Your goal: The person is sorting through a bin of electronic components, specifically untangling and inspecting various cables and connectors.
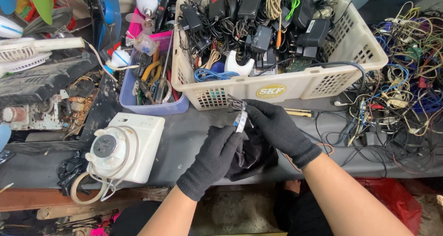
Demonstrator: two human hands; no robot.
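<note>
Right hand [277, 125] in a black glove is pinching the top of a small white tag [240, 120] on a thin dark cable [235, 103], fingers closed on it. Left hand [219, 153], also gloved, is curled shut around the lower part of the same bit, right above a black cloth [254, 158] lying on the grey worktop [184, 134], just in front of the cream basket [295, 86] full of black chargers. So it looks like the checking or sorting stage: the piece is held up between both hands, not set down anywhere. I'd guess the next move needs a steady pinch and a bit of care, since the loose wires [401, 79] piled to the right could snag. The white fan [122, 148] sits off to the left, untouched.
</note>
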